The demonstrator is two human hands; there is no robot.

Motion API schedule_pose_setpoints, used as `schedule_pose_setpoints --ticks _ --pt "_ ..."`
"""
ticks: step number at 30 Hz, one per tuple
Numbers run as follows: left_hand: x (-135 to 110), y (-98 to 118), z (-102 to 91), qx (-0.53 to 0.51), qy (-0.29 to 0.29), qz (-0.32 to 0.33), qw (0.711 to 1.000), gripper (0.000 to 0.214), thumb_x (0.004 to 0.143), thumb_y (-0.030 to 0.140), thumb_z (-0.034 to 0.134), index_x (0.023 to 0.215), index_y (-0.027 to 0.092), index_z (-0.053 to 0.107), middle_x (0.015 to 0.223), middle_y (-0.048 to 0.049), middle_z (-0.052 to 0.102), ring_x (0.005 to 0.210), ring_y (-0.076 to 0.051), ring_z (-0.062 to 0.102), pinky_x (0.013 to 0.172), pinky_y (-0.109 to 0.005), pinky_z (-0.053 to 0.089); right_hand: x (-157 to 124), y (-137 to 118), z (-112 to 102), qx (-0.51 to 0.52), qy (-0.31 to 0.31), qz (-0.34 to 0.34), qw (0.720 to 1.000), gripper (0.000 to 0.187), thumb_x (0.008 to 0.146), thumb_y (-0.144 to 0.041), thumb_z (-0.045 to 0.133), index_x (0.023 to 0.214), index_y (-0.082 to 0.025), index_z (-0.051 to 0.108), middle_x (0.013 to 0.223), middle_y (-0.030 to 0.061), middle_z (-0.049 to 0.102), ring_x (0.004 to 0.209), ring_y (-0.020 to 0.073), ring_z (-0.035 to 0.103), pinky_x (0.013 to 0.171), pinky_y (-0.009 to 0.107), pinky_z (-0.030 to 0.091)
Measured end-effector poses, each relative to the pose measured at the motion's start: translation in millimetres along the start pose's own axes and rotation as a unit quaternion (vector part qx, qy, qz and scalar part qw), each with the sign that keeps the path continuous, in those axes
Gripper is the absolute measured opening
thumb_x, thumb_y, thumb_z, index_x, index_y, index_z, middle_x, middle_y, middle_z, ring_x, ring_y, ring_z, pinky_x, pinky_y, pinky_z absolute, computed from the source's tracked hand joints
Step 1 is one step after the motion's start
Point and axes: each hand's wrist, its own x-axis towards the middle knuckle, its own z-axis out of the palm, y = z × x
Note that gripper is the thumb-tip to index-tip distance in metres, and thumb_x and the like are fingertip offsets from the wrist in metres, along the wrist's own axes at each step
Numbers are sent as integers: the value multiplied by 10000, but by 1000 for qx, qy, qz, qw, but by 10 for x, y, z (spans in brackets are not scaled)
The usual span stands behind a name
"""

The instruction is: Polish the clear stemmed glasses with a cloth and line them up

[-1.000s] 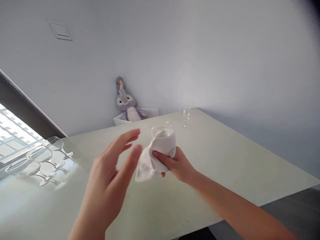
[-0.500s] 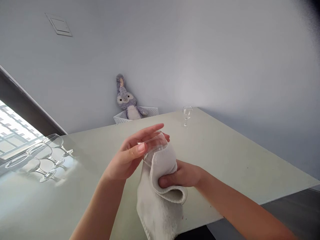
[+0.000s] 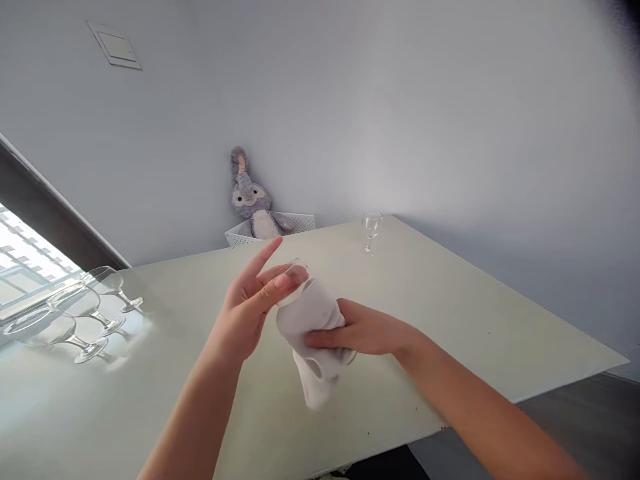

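Between the thumb and fingers of my left hand (image 3: 240,313) is the rim end of a clear drinking glass (image 3: 287,300), tilted, with its index finger pointing up and away. The rest of the glass is covered by a white cloth (image 3: 306,321), so its lower part cannot be seen. My right hand (image 3: 373,328) grips the cloth, wrapped about the glass, thumb lying across the front. A loose end of the cloth hangs below, slightly blurred. Both hands are above the near middle of the table.
Several stemmed glasses are about: a row (image 3: 75,303) at the table's left by the window, and a small one (image 3: 372,227) at the far corner. A plush rabbit (image 3: 250,200) sits in a white basket (image 3: 303,222) behind the pale table (image 3: 440,320).
The cloth has swung up and left with my right hand, covering more of the glass; its hanging end is shorter. My left index finger has lifted away from the glass.
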Motion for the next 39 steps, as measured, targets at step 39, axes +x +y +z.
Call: schedule_pose_setpoints --ticks 39 --pt "237 -548 -429 -246 129 86 957 432 874 450 503 1219 194 552 1295 -91 562 1248 -194 482 1051 -297 408 -131 156 -363 373 227 -243 866 816 681 -872 285 1185 -306 587 1319 37 536 1304 298 372 1008 524 378"
